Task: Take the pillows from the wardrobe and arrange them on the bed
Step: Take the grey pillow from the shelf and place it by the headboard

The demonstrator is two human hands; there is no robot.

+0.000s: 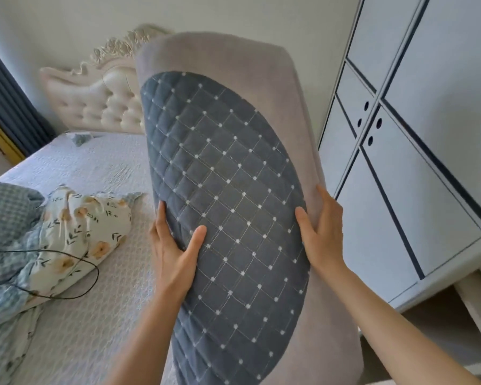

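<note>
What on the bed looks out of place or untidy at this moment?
A black cable loops loose across the crumpled floral quilt, bunched at the bed's left edge, not spread flat. A small blue-green cloth scrap lies near the headboard. The pillow, gripped by the left hand and the right hand, looks intact.

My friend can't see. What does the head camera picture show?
Two bare hands, left hand and right hand, hold up a big grey pillow with a quilted blue patch. A white bed lies left, with a floral quilt; closed wardrobe doors stand right.
</note>
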